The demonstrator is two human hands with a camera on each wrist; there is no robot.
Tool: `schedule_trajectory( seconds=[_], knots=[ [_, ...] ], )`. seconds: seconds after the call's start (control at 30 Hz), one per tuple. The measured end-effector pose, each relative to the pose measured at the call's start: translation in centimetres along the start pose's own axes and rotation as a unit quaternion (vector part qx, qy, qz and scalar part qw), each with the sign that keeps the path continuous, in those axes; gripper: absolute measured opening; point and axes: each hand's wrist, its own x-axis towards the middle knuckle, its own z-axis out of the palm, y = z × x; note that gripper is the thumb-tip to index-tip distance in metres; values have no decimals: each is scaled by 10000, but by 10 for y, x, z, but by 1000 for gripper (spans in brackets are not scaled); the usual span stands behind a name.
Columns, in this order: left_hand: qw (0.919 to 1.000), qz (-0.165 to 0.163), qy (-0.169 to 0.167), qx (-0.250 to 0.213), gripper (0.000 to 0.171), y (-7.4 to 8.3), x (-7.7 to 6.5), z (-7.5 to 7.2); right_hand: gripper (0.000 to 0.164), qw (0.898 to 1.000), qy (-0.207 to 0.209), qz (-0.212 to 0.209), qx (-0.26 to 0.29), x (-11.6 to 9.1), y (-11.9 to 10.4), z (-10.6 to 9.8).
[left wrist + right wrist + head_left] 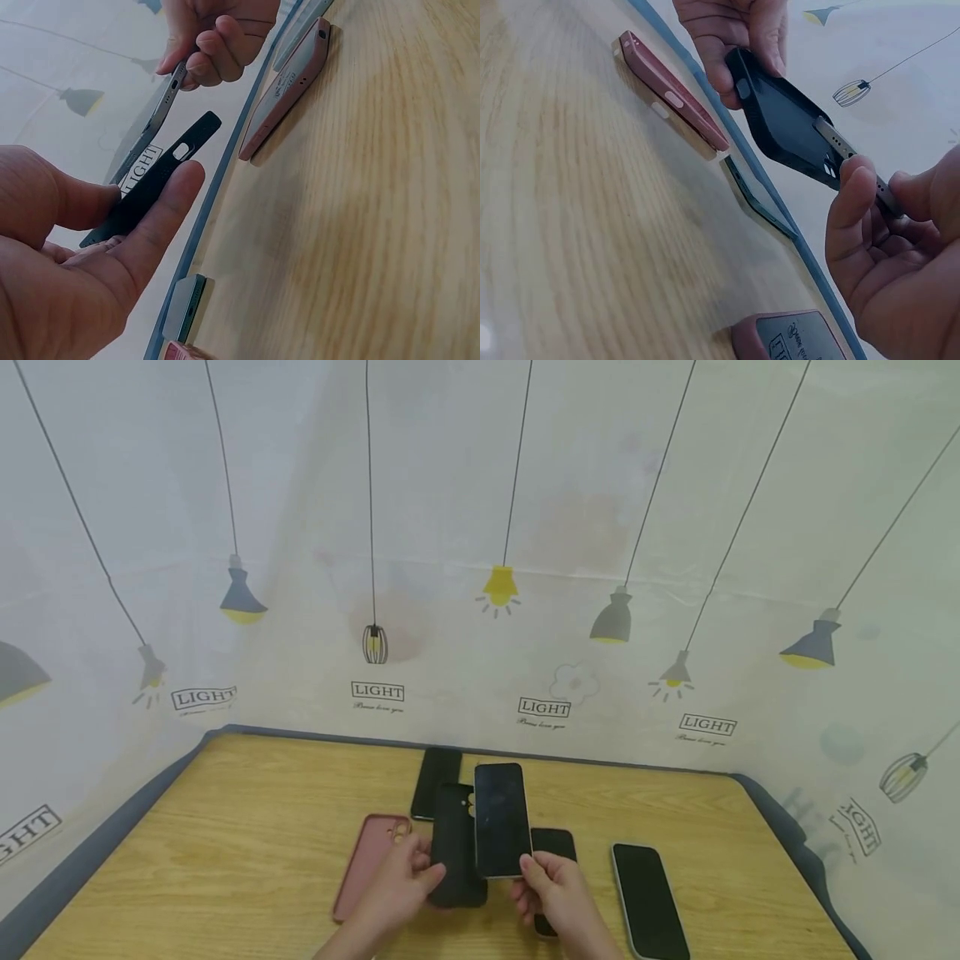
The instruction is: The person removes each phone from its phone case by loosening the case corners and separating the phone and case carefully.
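My left hand (pixel 399 875) pinches a black phone case (pixel 453 852) by its left edge, thumb on one side and fingers on the other. Low in my right hand (pixel 558 887), a phone (pixel 501 818) with a dark screen is held at its bottom right corner. In the head view the phone overlaps the right side of the case, and both are raised over the table. The right wrist view shows the inside of the black case (pixel 780 116), with the phone's thin edge (pixel 836 140) right at its rim. A cutout (pixel 181 151) shows in the case's end in the left wrist view.
On the wooden table (pixel 247 827) a pink phone case (pixel 363 864) lies beside my left hand. A dark phone (pixel 437 777) lies at the back edge. Another phone (pixel 557 842) is partly hidden behind my right hand; one more phone (pixel 650 900) lies further right. A printed curtain (pixel 450 527) surrounds the table.
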Motion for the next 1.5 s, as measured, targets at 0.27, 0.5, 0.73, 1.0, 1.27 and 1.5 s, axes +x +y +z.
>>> schedule_trajectory(
  seconds=[0.27,0.5,0.73,1.0,1.27,1.5],
  knots=[
    [9999,5,-60,-123,26,-4,-6,-3,32,9996,238,67,-125,8,-5,-8],
    [10000,-28,-44,-21,25,-8,-8,-5,31,9986,476,-4,-232,18,-9,-9],
    [9999,-32,-145,-83,25,-10,-10,-7,33,9981,389,-40,-483,28,-14,-10],
    [9999,-19,-148,67,26,-8,-11,-8,34,9946,538,97,-880,40,-16,-9],
    [9993,-144,-107,330,27,-8,-10,-8,31,9929,679,221,-954,52,-13,-9],
    [9992,-87,-148,364,30,-7,-9,-7,27,9910,707,388,-1065,60,-12,-10]
  ],
)
